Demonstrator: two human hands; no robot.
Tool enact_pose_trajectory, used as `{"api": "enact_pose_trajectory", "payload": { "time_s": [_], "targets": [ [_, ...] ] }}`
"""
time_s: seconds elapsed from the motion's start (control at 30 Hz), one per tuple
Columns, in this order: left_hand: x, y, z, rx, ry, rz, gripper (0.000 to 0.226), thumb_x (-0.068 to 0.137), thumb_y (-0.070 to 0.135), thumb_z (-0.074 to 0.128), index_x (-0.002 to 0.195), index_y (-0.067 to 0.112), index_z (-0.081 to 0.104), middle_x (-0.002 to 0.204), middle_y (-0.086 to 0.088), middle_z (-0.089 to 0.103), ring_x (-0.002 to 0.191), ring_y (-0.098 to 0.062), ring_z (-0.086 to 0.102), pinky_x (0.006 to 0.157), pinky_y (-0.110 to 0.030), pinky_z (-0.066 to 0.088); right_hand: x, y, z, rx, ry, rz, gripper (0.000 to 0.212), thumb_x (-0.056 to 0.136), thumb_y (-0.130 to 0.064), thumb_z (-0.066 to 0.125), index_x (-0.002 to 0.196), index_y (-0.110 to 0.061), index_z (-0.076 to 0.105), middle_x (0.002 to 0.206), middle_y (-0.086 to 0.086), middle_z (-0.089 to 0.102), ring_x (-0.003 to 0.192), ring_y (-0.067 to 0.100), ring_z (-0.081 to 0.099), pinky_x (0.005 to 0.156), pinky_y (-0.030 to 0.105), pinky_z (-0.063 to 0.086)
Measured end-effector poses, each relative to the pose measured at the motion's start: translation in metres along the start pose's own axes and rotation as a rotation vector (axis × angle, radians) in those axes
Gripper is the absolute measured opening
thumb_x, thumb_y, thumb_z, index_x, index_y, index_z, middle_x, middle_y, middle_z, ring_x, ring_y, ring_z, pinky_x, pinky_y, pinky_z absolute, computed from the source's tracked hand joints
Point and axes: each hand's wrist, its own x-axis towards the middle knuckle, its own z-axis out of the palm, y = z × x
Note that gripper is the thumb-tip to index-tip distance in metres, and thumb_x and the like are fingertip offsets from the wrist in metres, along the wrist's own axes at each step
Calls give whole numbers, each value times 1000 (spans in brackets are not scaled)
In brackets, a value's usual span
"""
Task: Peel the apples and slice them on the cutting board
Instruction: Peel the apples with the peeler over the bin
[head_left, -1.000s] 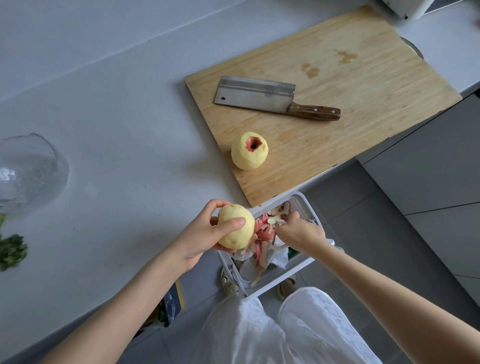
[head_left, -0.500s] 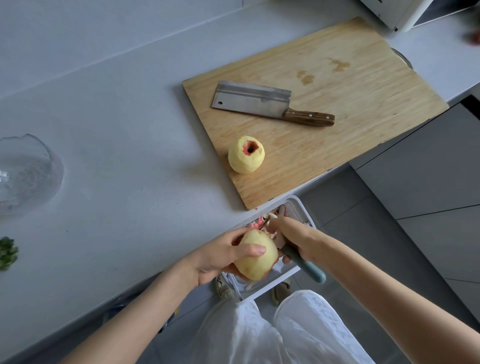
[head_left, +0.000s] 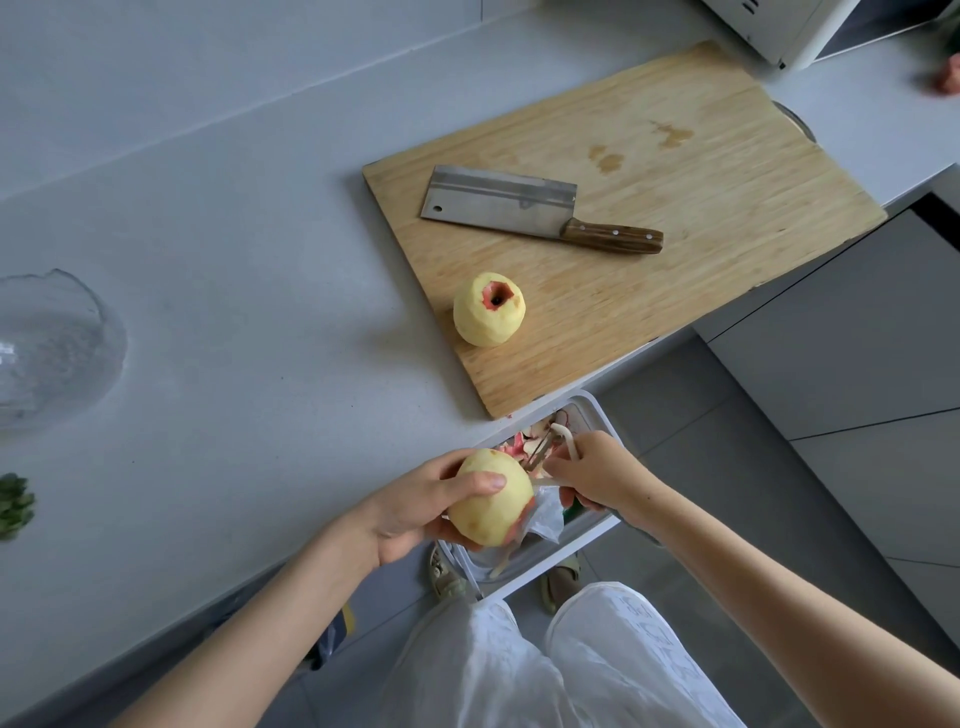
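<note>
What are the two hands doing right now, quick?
Left hand: holds the mostly peeled apple.
Right hand: grips the peeler.

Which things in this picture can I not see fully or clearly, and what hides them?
In the head view:
- Peeler, mostly hidden inside the right hand.
- Held apple: underside covered by the left hand.
- White appliance, cut off by the top edge.
- Glass bowl, cut off by the left edge.
</note>
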Motion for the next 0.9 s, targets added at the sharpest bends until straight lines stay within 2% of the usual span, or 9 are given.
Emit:
{"api": "enact_pose_trajectory", "payload": {
  "time_s": [0.07,0.13,0.23,0.3,0.4,0.6,0.73,0.83,0.9],
  "targets": [
    [-1,0,-3,-19,23,6,73,48,43,77,116,21,60,112,-9,62,91,-23,64,69,-35,56,-4,-1,-1,5,-45,-13,12,92,-15,51,98,-5,54,72,5,64,54,12,47,49,19,40],
    [-2,1,-6,-54,36,0,78,48,39,81,120,16,59,119,-13,61,96,-26,64,72,-38,57,-10,-4,-3,41,-111,-17,20,89,-7,54,104,-11,41,79,6,58,60,12,47,51,20,42],
    [-3,0,-9,-169,16,-4,92,43,35,93,124,10,58,127,-20,58,107,-34,61,82,-45,55,-22,-4,-11,10,-57,-153,5,91,-2,51,94,-5,51,85,4,64,70,14,55,71,31,55],
    [-4,-1,-10,-286,-3,5,101,37,33,96,127,10,56,131,-22,55,109,-37,60,87,-50,53,-30,-2,-19,61,35,-294,6,93,-6,52,90,-10,56,88,0,69,76,11,64,79,36,56],
    [-7,-1,-9,-477,-82,27,103,42,20,96,133,9,50,135,-26,50,111,-42,57,92,-54,49,-41,-2,-35,131,58,-395,19,91,-7,58,108,-13,52,101,1,67,87,11,68,80,37,57],
    [-13,7,-6,-642,-207,35,86,45,4,87,125,7,55,119,-27,57,103,-43,59,82,-54,53,-52,-7,-57,17,-135,-550,5,94,-12,54,94,-8,57,88,7,70,78,20,67,77,38,56],
    [-15,13,-2,-640,-215,40,75,47,12,89,116,8,59,116,-25,59,98,-40,61,79,-53,54,-60,-17,-53,-126,-294,-603,11,101,-25,40,94,-17,39,82,6,69,71,26,58,66,40,50],
    [-16,16,3,-551,-198,43,67,52,16,89,113,12,63,120,-24,58,102,-40,60,79,-52,54,-56,-21,-45,-474,-115,-664,13,101,-33,36,99,-20,39,80,6,63,69,27,53,64,37,43],
    [-19,18,8,-529,-182,26,56,56,19,88,108,12,67,117,-24,61,100,-40,62,75,-49,58,-49,-25,-39,-617,240,-848,24,101,-33,37,111,-18,53,74,0,61,63,22,53,59,27,33]
  ]
}}
